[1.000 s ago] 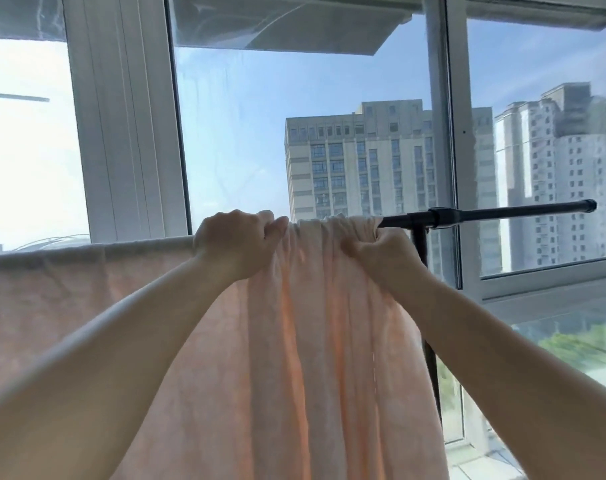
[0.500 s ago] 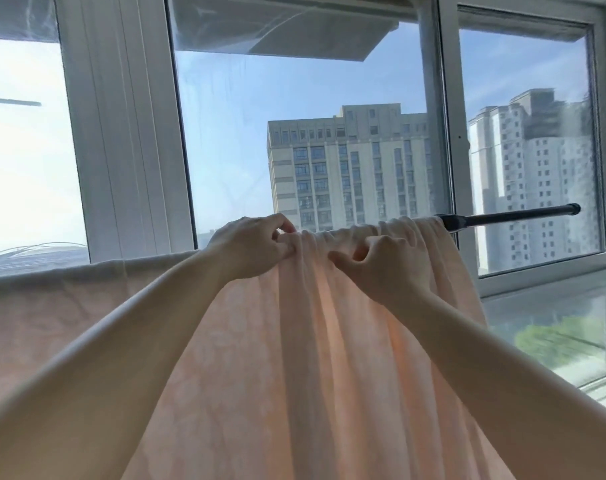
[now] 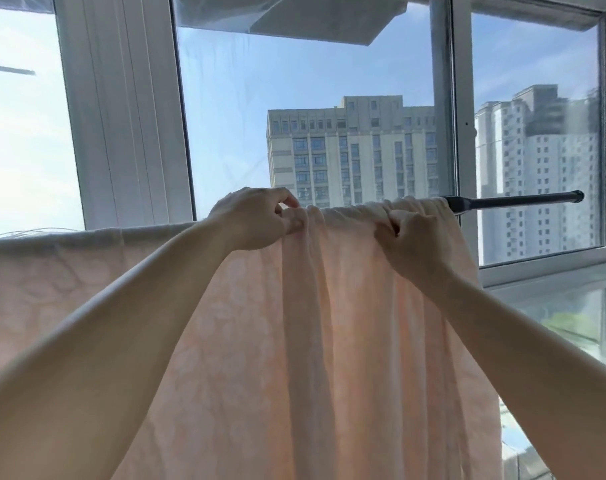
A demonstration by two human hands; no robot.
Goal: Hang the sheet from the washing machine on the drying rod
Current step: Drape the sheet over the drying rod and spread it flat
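A pale pink sheet (image 3: 329, 341) with a faint leaf pattern hangs over a black drying rod (image 3: 512, 201). It covers the rod from the left edge of view to near the rod's right end, where a short bare length shows. My left hand (image 3: 256, 220) pinches a bunched fold at the sheet's top edge. My right hand (image 3: 415, 237) grips the gathered cloth further right along the rod. Between the hands the top edge lies in loose gathers. The rod's upright support is hidden behind the cloth.
White window frames (image 3: 128, 116) and glass stand just behind the rod. A sill (image 3: 551, 271) runs below the right pane. Tall apartment blocks (image 3: 353, 150) show outside. An overhang (image 3: 312, 19) juts out above.
The sheet's right edge has been drawn rightward along the rod, covering the joint and upright seen a second ago. Both hands shifted right and now sit further apart.
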